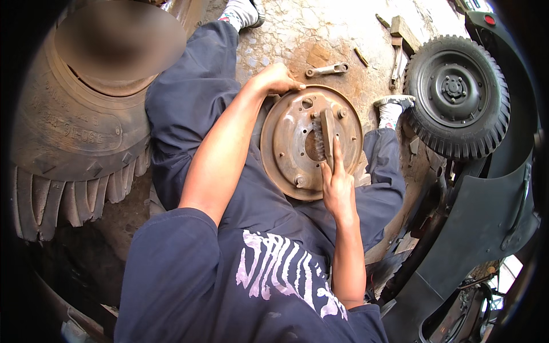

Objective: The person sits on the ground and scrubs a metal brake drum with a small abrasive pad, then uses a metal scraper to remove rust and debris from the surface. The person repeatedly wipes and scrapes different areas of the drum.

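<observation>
A round, rusty brake backing plate (283, 141) rests between my legs, tilted up towards me. It has a large centre hole, several small holes and a few protruding studs. My left hand (279, 79) grips its upper left rim, thumb along the edge. In my right hand (339, 186) is a wire brush with a wooden back (328, 137), the index finger stretched along it. Its bristles (318, 139) face left, over the centre hole and the face of the plate. Whether they touch the metal is hard to tell.
Beyond the plate, a metal link arm (328, 70) lies on the cracked stone floor (279, 43). A wooden block (404, 33) lies farther right. A mounted wheel (454, 88) stands beside a dark green vehicle body (463, 223). At left is a large worn tyre (85, 137), partly covered by a blurred patch.
</observation>
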`<state>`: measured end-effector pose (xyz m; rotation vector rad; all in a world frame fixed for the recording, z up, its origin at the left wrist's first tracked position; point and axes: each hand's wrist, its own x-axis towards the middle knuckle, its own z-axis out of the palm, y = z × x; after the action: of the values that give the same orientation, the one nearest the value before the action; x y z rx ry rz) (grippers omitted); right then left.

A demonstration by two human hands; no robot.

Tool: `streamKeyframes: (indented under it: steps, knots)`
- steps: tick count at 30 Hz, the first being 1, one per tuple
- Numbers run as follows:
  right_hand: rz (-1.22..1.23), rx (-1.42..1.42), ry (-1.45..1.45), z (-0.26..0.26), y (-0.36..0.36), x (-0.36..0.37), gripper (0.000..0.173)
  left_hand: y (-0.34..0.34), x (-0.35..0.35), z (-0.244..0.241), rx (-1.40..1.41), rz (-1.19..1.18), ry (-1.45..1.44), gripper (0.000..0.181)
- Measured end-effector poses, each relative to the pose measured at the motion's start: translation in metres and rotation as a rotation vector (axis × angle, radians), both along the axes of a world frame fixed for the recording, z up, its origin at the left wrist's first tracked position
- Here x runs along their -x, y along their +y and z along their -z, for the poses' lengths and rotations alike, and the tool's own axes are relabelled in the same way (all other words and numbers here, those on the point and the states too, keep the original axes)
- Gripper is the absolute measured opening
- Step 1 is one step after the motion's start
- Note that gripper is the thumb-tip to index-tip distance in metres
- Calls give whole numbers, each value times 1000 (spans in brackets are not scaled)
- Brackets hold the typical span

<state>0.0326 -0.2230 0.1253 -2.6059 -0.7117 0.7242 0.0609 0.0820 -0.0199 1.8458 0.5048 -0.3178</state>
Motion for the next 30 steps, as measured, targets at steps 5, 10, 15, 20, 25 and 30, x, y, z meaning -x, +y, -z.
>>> streamKeyframes:
  steps: [5,10,15,20,25,30]
  knots:
    - [-85,39,-28,8,20,-35,72,-3,-2,-6,93,-44,10,45]
    - [-196,127,-55,-8,21,-40,74,3,-1,-3,57,-19,66,44]
    - [-166,81,-71,1,4,-40,78,3,-3,6,105,-28,19,44]
    - [-268,94,-102,7,36,-55,76,-1,-2,12,167,-98,46,45]
    - [-172,272,-58,-22,18,-27,75,7,0,13,229,-64,39,46]
    - [-176,182,-100,-5,35,-40,74,2,-2,13,166,-35,2,45]
